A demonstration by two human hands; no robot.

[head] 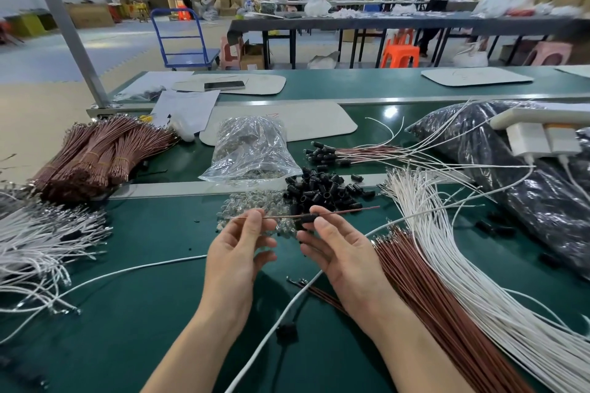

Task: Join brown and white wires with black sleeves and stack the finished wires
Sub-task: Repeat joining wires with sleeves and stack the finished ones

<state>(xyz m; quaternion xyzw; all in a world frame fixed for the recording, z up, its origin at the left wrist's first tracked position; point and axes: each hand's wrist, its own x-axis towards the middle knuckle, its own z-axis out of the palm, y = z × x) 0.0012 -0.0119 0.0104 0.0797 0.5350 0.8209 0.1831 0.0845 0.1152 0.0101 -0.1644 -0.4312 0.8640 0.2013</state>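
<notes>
Head view: both hands, left hand (pixel 238 252) and right hand (pixel 338 252), pinch one brown wire (pixel 274 216) in their fingers, a black sleeve (pixel 308 219) threaded on. Few finished wires (pixel 351 153) lie stacked behind; large loose bundles remain on the desk (pixel 143 313).

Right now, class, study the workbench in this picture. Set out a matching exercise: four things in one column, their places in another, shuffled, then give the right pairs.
Things:
1. Banded brown wire bundles
2. Loose black sleeves
3. Clear plastic bag
4. Phone

Places:
A. Far belt, on a pale mat
B. Just beyond the hands
C. Far left of bench
D. Centre, behind the sleeves

Pairs: 1-C, 2-B, 3-D, 4-A
</notes>
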